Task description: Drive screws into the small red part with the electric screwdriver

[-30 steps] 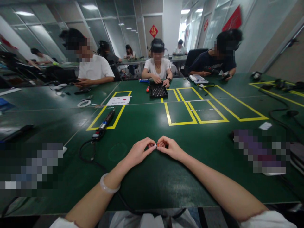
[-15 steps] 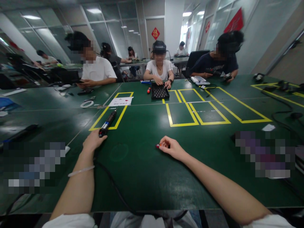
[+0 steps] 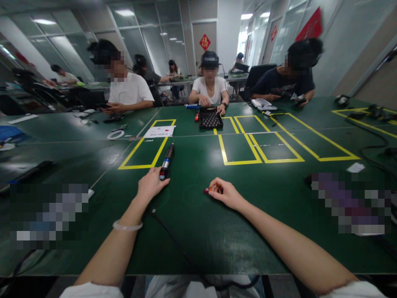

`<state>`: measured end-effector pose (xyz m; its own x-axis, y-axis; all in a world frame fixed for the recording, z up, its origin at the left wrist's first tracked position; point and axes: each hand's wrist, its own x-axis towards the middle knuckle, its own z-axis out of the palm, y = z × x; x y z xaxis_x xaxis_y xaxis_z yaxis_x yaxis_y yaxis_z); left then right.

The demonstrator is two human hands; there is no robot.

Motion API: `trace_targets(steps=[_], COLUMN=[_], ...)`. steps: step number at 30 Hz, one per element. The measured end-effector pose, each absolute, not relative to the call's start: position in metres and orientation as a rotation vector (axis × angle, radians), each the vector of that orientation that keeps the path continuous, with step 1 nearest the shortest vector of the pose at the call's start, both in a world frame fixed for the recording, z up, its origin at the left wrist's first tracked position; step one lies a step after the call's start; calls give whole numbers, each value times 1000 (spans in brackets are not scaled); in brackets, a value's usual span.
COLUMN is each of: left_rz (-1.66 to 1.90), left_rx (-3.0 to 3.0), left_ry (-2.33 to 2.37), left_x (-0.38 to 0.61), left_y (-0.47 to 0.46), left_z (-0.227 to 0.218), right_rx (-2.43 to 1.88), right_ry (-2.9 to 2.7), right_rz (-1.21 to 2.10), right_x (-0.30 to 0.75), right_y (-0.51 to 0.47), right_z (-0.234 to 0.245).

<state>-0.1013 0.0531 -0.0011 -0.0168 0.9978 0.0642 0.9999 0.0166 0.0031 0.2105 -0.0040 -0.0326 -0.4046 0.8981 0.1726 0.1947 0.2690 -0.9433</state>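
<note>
My left hand [image 3: 151, 182] is wrapped round the rear end of an electric screwdriver [image 3: 168, 159], black with a silver and blue band. Its thin tip points away from me, just right of a yellow taped rectangle [image 3: 138, 167]. A black cord [image 3: 173, 236] runs from near my left wrist toward the table's front edge. Farther right, my right hand [image 3: 225, 192] rests low over the green table [image 3: 192, 231], fingers curled on a small red piece [image 3: 206, 190]. Most of that piece is hidden by the fingers, so its kind does not show.
More yellow taped outlines [image 3: 243, 162] mark the table's middle and right. Across from me a person works at a black tray [image 3: 211, 119] of small parts. A paper sheet [image 3: 159, 131] and a white tape roll [image 3: 115, 135] lie at left. Blurred patches cover items on both sides.
My left hand has carried the electric screwdriver to the right, out of the left taped rectangle. My right hand stays in place with the red piece.
</note>
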Motion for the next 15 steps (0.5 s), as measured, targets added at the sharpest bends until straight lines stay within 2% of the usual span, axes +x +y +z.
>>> trace_targets(steps=[8, 15], left_rz=[-187, -227], left_rx=[-2525, -2761], left_ry=[-1853, -1649], left_x=[-20, 13], left_y=[17, -5], left_z=[-3, -3], right_rx=[-999, -1060], right_ry=[-1819, -1889], right_rz=[1090, 937], right_x=[210, 209], right_y=[-4, -5], right_z=[-36, -41])
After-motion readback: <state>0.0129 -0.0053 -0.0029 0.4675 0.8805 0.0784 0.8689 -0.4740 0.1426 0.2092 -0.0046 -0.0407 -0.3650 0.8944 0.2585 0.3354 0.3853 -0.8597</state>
